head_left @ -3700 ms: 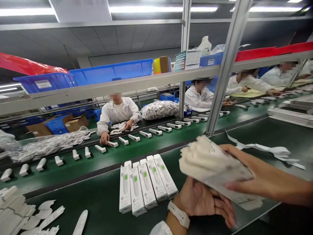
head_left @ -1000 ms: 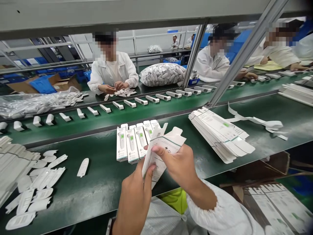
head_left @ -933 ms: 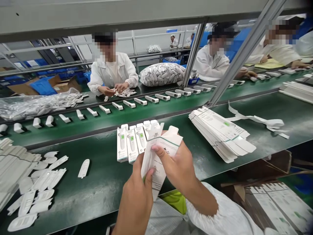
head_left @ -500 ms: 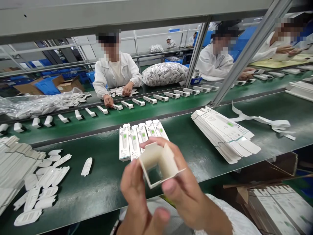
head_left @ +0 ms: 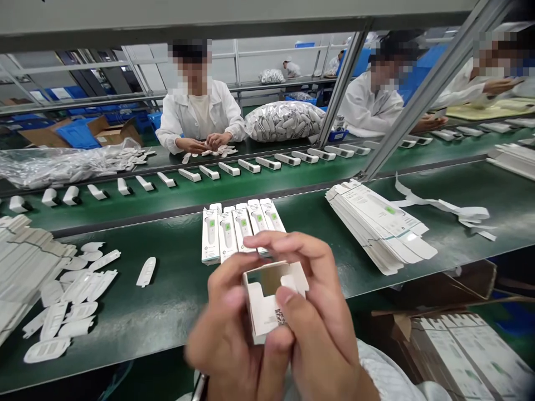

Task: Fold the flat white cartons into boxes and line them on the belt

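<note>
Between both hands is a small white cardboard box [head_left: 263,317], its end facing me, with flaps partly folded over the opening. My left hand [head_left: 229,323] wraps the box's left side, its thumb low near the front edge. My right hand [head_left: 321,301] grips the right side, the thumb pressing on a flap above a printed square code. Just beyond the hands, several printed thermometer cartons [head_left: 226,234] lie side by side on the green bench. To the right rests a stack of flattened cartons [head_left: 376,223].
Loose white plastic covers [head_left: 75,301] and more flat cartons [head_left: 25,273] lie at left. Paper strips [head_left: 447,206] curl at right. White thermometer bodies [head_left: 251,165] line the green conveyor belt, with co-workers [head_left: 200,117] behind it. A slanted metal post [head_left: 422,94] rises at right.
The box has tilted, and flaps now partly cover its open end. My left fingers have come round its far side. Thermometer bodies on the belt have shifted left; the co-worker opposite has drawn both hands together.
</note>
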Demonstrator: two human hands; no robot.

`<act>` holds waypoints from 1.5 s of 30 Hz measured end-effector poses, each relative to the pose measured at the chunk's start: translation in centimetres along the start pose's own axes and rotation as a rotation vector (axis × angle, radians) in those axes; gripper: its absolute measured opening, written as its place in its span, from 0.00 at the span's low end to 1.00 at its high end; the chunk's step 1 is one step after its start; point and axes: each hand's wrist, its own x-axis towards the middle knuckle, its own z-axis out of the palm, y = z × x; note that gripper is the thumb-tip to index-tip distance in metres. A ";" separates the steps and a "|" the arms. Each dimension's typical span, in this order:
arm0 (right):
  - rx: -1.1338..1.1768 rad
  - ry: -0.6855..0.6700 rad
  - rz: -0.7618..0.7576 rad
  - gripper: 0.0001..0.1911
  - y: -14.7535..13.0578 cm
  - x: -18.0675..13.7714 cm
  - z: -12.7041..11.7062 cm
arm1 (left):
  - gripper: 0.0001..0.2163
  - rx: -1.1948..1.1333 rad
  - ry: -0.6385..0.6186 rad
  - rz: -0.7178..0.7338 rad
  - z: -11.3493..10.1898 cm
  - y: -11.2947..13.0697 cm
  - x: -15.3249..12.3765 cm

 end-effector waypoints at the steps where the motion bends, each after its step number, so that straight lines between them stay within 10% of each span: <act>1: 0.063 0.033 0.019 0.21 -0.3 0.2 -0.4 | 0.25 -0.026 0.005 0.057 -0.2 0.1 0.4; 4: 0.244 -0.091 0.090 0.22 -1.0 1.2 -2.1 | 0.19 -0.113 -0.031 0.163 -1.4 -0.1 1.8; 10: 0.364 -0.573 0.187 0.31 -0.7 3.3 -4.8 | 0.15 -0.554 -0.245 -0.093 -3.4 -0.1 3.5; 19: 0.402 -0.375 0.128 0.08 1.6 2.9 -2.8 | 0.16 -0.237 -0.042 0.052 -3.1 -0.3 3.0; 28: -0.208 -0.382 -0.174 0.32 2.5 0.9 -3.3 | 0.17 -0.166 0.321 -0.042 -2.0 -0.4 3.3; 34: 0.151 -0.034 0.036 0.03 3.6 1.0 -2.8 | 0.31 0.260 -0.103 0.085 -4.8 -0.7 1.8; 42: 0.393 -0.330 0.479 0.36 2.5 3.8 -5.6 | 0.30 0.492 -0.240 0.357 -6.5 -0.9 2.6; 45: 0.308 -0.358 0.472 0.33 2.9 4.1 -6.3 | 0.25 0.512 -0.293 0.403 -6.5 -1.2 2.5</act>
